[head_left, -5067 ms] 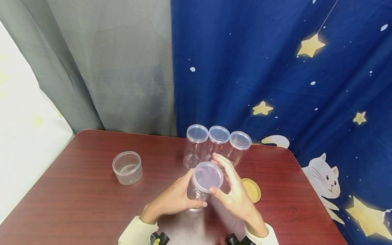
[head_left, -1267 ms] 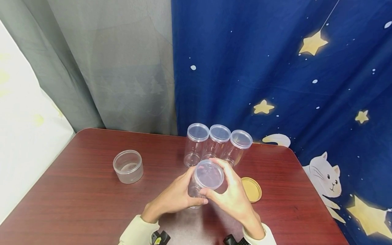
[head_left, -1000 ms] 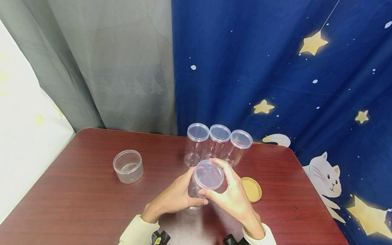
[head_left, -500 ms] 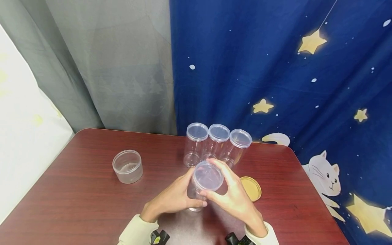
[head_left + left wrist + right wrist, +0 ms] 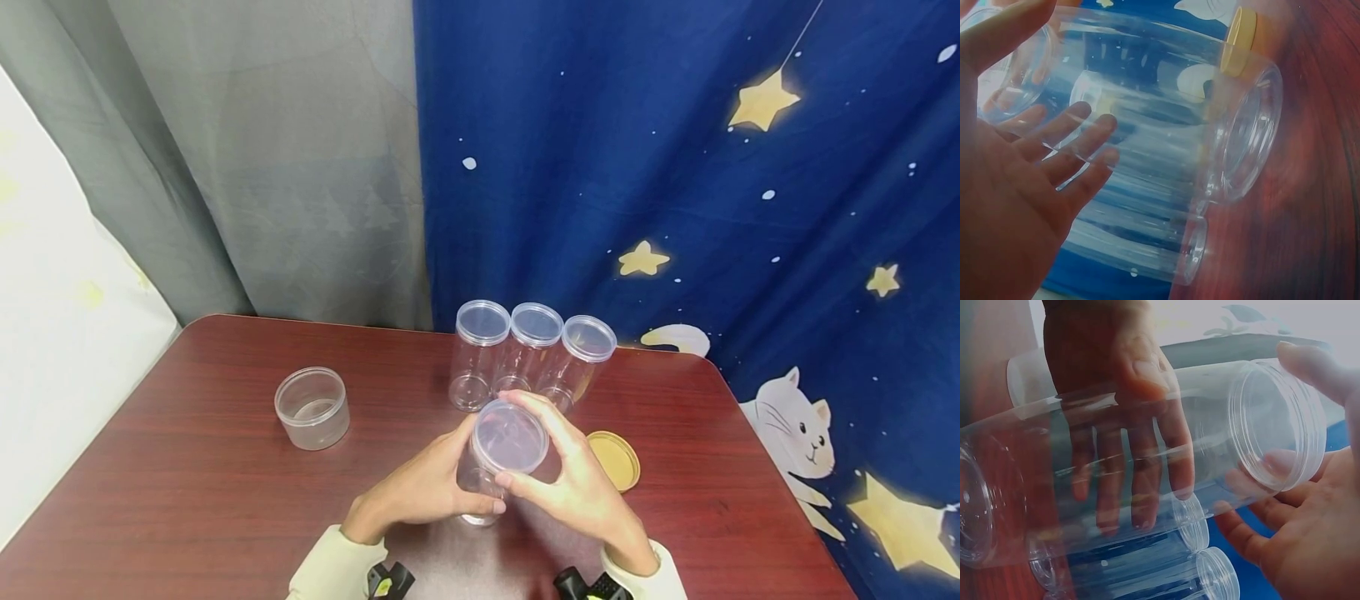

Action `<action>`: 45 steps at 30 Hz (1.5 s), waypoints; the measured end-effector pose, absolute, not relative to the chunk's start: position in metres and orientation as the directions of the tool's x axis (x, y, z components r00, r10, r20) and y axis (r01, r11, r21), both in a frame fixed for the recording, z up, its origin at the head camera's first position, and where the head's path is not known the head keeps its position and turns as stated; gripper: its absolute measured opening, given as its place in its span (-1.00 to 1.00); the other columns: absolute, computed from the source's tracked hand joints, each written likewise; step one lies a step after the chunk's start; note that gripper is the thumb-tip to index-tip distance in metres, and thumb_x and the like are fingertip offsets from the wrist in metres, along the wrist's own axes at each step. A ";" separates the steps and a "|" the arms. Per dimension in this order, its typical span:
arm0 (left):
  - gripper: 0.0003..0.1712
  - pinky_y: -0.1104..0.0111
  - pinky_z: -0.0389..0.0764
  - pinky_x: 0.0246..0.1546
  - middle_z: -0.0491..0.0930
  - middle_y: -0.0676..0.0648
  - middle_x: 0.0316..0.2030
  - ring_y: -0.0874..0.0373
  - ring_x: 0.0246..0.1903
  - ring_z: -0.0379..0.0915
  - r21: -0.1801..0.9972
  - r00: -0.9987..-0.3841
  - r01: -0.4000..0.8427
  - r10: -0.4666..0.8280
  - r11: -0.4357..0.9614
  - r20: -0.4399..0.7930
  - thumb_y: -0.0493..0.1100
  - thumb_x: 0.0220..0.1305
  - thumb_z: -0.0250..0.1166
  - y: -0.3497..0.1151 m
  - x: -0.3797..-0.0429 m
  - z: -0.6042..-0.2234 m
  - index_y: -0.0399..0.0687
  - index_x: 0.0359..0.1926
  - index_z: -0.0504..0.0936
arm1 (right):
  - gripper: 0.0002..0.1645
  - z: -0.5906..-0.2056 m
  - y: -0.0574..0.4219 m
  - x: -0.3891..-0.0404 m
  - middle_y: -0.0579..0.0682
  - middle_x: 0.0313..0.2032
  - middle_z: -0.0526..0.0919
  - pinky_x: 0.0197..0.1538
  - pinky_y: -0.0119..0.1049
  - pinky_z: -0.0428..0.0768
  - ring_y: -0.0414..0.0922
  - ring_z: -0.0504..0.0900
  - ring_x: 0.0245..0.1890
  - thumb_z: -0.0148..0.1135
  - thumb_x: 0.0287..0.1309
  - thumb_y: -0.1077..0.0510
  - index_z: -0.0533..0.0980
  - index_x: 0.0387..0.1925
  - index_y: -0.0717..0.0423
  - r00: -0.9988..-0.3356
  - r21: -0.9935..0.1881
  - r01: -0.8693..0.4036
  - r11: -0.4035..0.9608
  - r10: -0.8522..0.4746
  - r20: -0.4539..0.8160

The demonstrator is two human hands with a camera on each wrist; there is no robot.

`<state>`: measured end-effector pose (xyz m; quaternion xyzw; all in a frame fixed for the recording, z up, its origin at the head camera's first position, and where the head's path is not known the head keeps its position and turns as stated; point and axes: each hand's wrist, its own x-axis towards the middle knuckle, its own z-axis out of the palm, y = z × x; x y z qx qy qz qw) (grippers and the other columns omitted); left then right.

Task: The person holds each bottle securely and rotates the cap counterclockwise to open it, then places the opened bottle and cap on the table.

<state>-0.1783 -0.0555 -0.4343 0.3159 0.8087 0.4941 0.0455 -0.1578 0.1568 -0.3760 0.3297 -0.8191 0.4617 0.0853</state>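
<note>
A tall clear plastic jar with a translucent lid is held in front of me, its top leaning toward the head camera. My left hand grips the jar's body, thumb on the near side and fingers round the far side; those fingers show through the clear wall in the left wrist view. Around the lid curl the thumb and fingers of my right hand. In the right wrist view the ridged lid sits on the jar's end, with the right thumb at its edge.
Behind the held jar, three similar lidded jars stand in a row. A low, wide clear tub without a lid stands on the left of the red-brown table. To the right lies a gold lid. Curtains hang behind the table.
My right hand's fingers, raised off the lid's far side at first, now lie round its rim. The jar has come slightly nearer, and the right thumb has shifted a little along the lid.
</note>
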 end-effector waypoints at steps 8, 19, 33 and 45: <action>0.19 0.19 0.42 0.26 0.48 0.21 0.20 0.29 0.18 0.41 0.838 -0.778 0.460 0.589 0.293 0.220 0.16 -0.06 0.57 -0.057 -0.177 -0.433 0.47 0.48 0.00 | -0.06 -0.377 0.160 -0.160 -0.02 0.33 0.43 0.36 -0.39 0.30 -0.09 0.40 0.32 0.50 -0.02 0.22 0.27 0.40 0.09 -0.708 -0.691 -0.670 0.272 -0.514 0.484; 0.13 0.22 0.40 0.28 0.49 0.22 0.17 0.30 0.18 0.42 0.839 -0.760 0.469 0.610 0.277 0.224 0.13 -0.06 0.58 -0.057 -0.178 -0.434 0.42 0.45 0.09 | -0.03 -0.377 0.163 -0.161 0.06 0.38 0.36 0.40 -0.38 0.25 -0.06 0.36 0.35 0.42 0.01 0.26 0.18 0.44 0.18 -0.653 -0.676 -0.705 0.213 -0.567 0.503; 0.07 0.21 0.46 0.22 0.46 0.25 0.19 0.32 0.15 0.41 0.812 -0.808 0.479 0.529 0.335 0.259 0.14 -0.09 0.59 -0.054 -0.179 -0.436 0.43 0.40 0.17 | -0.02 -0.380 0.160 -0.163 -0.03 0.39 0.32 0.36 -0.42 0.27 -0.08 0.33 0.35 0.41 0.10 -0.21 0.22 0.44 -0.01 -0.726 -0.611 -0.684 0.397 -0.443 0.526; 0.06 0.21 0.49 0.18 0.47 0.22 0.17 0.32 0.13 0.43 0.778 -0.823 0.491 0.502 0.392 0.266 0.15 -0.08 0.58 -0.053 -0.179 -0.436 0.34 0.41 0.20 | -0.06 -0.378 0.157 -0.158 -0.09 0.25 0.45 0.25 -0.30 0.39 -0.13 0.41 0.26 0.60 -0.13 -0.06 0.39 0.32 -0.09 -0.779 -0.566 -0.624 0.539 -0.372 0.505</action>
